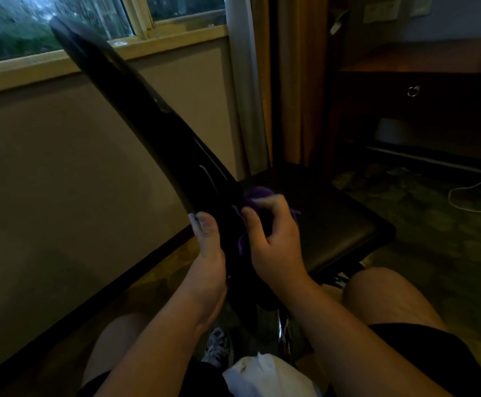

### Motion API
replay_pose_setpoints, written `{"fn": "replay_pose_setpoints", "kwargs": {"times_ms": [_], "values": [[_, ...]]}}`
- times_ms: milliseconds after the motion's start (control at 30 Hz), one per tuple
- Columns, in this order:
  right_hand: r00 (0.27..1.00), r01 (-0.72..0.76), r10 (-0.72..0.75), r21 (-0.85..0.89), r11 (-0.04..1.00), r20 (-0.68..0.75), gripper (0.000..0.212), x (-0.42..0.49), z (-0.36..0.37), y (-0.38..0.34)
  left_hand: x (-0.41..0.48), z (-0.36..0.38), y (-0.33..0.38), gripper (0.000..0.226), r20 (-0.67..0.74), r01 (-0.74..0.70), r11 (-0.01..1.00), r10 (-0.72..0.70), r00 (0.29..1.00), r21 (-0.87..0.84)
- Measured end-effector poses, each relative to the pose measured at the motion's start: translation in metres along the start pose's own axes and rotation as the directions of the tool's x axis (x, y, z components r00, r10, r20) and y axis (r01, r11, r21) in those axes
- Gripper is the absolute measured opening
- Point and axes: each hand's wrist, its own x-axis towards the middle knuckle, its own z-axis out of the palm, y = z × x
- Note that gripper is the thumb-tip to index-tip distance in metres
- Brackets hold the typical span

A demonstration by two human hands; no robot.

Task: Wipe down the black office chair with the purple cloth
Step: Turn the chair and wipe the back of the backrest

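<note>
The black office chair (136, 110) stands side-on in front of me, its curved backrest rising up to the left and its padded seat (334, 219) reaching right. My left hand (209, 253) grips the lower edge of the backrest, thumb on the front face. My right hand (273, 239) holds the bunched purple cloth (258, 196) and presses it where the backrest meets the seat. Most of the cloth is hidden under my fingers.
A beige wall and a window (61, 24) lie to the left, curtains (248, 81) behind the chair. A dark wooden desk (422, 90) stands at the right, with a white cable (474, 196) on the patterned floor. My bare knees and a white bag (265, 373) fill the bottom.
</note>
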Motion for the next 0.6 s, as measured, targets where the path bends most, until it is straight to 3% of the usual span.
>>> {"fn": "replay_pose_setpoints", "kwargs": {"times_ms": [133,200,300,400,500,600], "values": [[0.978,-0.209,0.208,-0.086,0.974,-0.022,0.021,-0.035,-0.010,0.040,0.002,-0.001,0.001,0.123,0.005,0.069,0.997,-0.069,0.998,-0.034],[0.948,-0.319,0.319,-0.055,0.946,-0.013,0.018,-0.038,-0.012,0.044,0.002,-0.001,0.000,0.122,-0.003,0.062,0.998,-0.062,0.998,-0.028],[0.927,-0.375,0.374,-0.018,0.927,-0.029,0.007,-0.030,-0.007,0.036,0.003,-0.001,0.001,0.124,0.002,0.054,0.998,-0.054,0.999,-0.027],[0.946,-0.324,0.324,0.009,0.946,-0.020,0.007,-0.012,-0.003,0.015,0.003,0.001,0.002,0.121,0.006,0.009,1.000,-0.009,1.000,-0.005],[0.977,-0.206,0.203,0.047,0.977,0.061,0.002,0.009,0.001,-0.017,0.000,0.004,0.002,0.104,-0.031,-0.046,0.998,0.047,0.998,0.054],[0.982,-0.141,0.130,0.077,0.987,0.139,0.007,0.021,0.001,-0.032,0.000,0.003,0.002,0.113,-0.050,-0.021,0.999,0.023,0.998,0.046]]}}
